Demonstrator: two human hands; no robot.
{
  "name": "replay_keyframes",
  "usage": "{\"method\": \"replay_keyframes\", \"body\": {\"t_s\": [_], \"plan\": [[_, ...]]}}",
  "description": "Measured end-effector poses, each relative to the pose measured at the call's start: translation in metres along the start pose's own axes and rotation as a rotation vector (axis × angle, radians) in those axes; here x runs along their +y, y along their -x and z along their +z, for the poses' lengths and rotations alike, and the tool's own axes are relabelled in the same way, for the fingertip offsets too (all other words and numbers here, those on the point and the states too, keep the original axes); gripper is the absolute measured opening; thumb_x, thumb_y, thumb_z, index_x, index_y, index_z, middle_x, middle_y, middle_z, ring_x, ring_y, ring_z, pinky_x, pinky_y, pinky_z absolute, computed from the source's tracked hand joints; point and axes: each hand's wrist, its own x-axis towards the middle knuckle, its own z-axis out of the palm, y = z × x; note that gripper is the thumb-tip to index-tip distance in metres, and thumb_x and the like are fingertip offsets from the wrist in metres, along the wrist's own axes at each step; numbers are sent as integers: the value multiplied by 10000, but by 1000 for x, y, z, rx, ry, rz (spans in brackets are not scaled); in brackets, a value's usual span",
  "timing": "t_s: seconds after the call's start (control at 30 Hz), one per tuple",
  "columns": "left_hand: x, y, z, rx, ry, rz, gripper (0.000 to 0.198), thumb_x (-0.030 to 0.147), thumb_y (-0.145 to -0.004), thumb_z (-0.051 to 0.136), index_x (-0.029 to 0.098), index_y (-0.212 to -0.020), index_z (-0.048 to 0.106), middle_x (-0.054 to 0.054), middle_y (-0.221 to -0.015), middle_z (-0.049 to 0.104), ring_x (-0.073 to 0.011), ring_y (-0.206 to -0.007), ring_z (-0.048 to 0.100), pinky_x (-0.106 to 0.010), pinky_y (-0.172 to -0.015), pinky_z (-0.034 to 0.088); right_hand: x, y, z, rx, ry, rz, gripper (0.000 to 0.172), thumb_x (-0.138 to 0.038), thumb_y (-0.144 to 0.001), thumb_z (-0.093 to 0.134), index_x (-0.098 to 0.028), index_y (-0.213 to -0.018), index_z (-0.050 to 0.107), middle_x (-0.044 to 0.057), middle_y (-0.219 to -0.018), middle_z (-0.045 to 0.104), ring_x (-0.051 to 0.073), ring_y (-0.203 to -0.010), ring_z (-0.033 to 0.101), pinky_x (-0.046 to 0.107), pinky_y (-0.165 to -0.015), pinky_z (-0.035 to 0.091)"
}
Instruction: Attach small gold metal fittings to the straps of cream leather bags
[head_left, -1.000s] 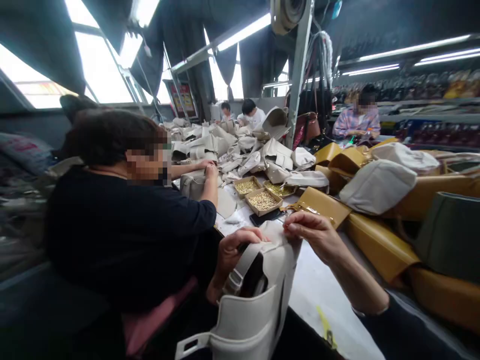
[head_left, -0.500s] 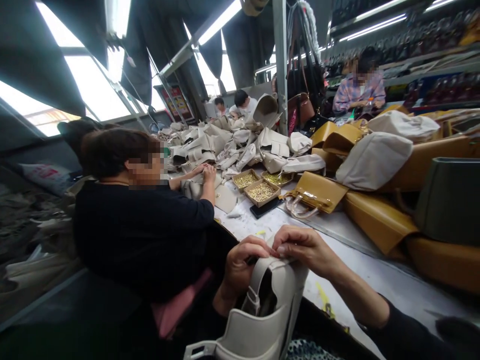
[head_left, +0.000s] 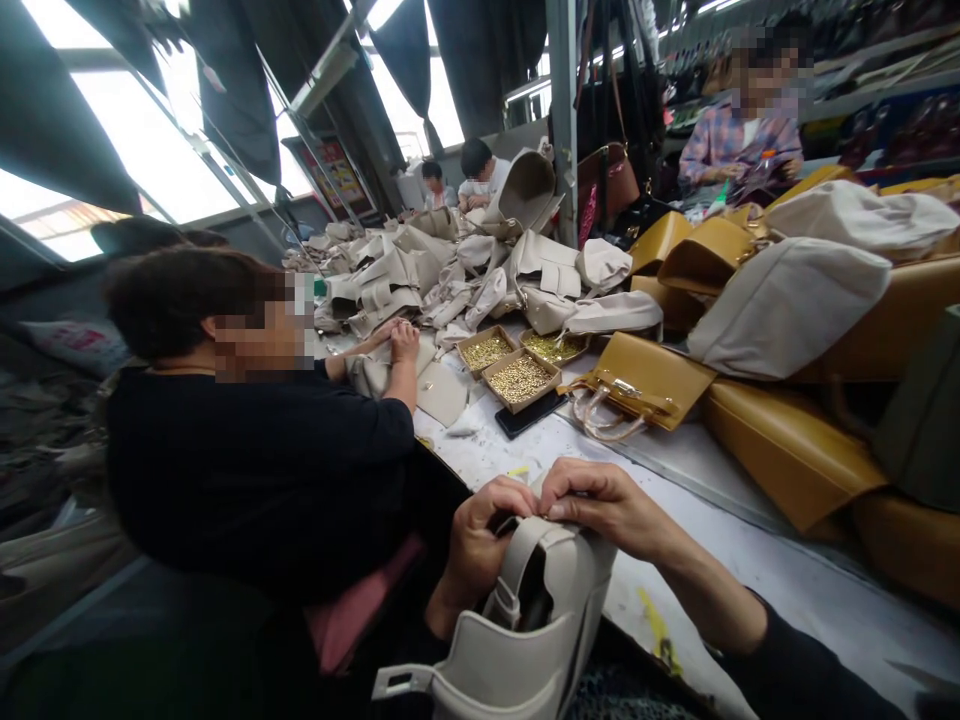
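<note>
I hold a cream leather bag [head_left: 517,640] upright at the table's near edge, its strap looping over the top. My left hand [head_left: 480,535] is closed round the strap and the bag's upper left rim. My right hand [head_left: 600,500] pinches the top edge of the bag on the right, fingers curled and pressed together; its thumb and fingertips meet my left hand at the strap. Whatever small part may be between the fingertips is hidden.
A person in a black top [head_left: 255,470] sits close on my left, working on a cream piece. Trays of small brass fittings [head_left: 521,378], a black phone [head_left: 525,414], a mustard handbag [head_left: 641,380], heaps of cream bags [head_left: 450,275] and mustard bags [head_left: 787,440] cover the white table [head_left: 735,560]. Other people sit further back.
The view has tilted and shifted. The bag has sunk lower toward the table edge, and my two hands have come together at its strap.
</note>
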Motion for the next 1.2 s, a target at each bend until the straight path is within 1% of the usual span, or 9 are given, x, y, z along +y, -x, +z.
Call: {"method": "replay_keyframes", "body": {"t_s": [0.23,0.37,0.47,0.63,0.77,0.83,0.97,1.07,1.2], "plan": [[0,-9,4,27,9,-34,167,114,-806,820,206,-857,691,-12,-854,676,-141,-787,637,-226,-705,518,-17,-11,-16,-105,238,-76,272,-414,-1027,637,-197,-906,746,20,-886,686,144,-821,607,264,-770,440],[4,-15,9,26,-28,-140,163,114,-795,820,196,-821,682,0,-804,641,-139,-750,608,-228,-676,501,-21,-16,-27,-152,300,1,352,-496,-1021,613,-190,-873,704,13,-845,636,152,-787,570,274,-734,435],[5,-19,13,37,-60,-197,172,98,-789,805,197,-835,673,7,-810,630,-136,-748,601,-222,-664,492,-17,-20,-30,-149,354,-34,413,-536,-1033,568,-192,-819,648,1,-800,586,156,-773,526,280,-715,409],[2,-22,18,77,-99,-148,215,86,-763,804,201,-848,643,5,-859,624,-147,-795,613,-226,-691,520,-7,-27,-26,-193,433,-84,552,-555,-1080,428,-198,-665,499,-25,-689,480,141,-694,460,284,-673,361],[1,-24,20,78,-148,-146,200,90,-779,796,196,-826,633,9,-830,603,-130,-763,603,-201,-663,512,-8,-25,-30,-177,480,-100,631,-628,-1071,365,-193,-643,526,-11,-654,495,152,-679,454,304,-671,348],[1,-25,21,70,-150,-137,194,92,-789,795,192,-815,631,7,-823,611,-128,-757,612,-203,-676,522,-11,-20,-35,-128,399,-69,603,-631,-1065,383,-189,-714,595,7,-718,563,160,-715,493,299,-685,378],[0,-25,20,47,-108,-140,219,86,-787,810,197,-837,627,3,-860,621,-133,-773,626,-219,-699,544,-14,-9,-46,-74,132,31,372,-551,-1009,605,-198,-998,722,29,-922,699,176,-841,611,286,-761,459],[-1,-24,19,32,-127,-148,206,82,-800,798,194,-837,629,4,-846,618,-130,-758,624,-212,-680,529,-11,-6,-49,-99,119,1,330,-511,-1000,645,-204,-1006,766,46,-958,732,198,-925,635,319,-866,466],[-1,-25,20,13,-135,-138,163,94,-832,757,196,-849,631,-4,-852,621,-140,-777,620,-221,-688,524,-9,-5,-48,-97,122,-31,319,-502,-996,658,-203,-974,768,39,-934,722,187,-902,621,314,-859,460]]}}
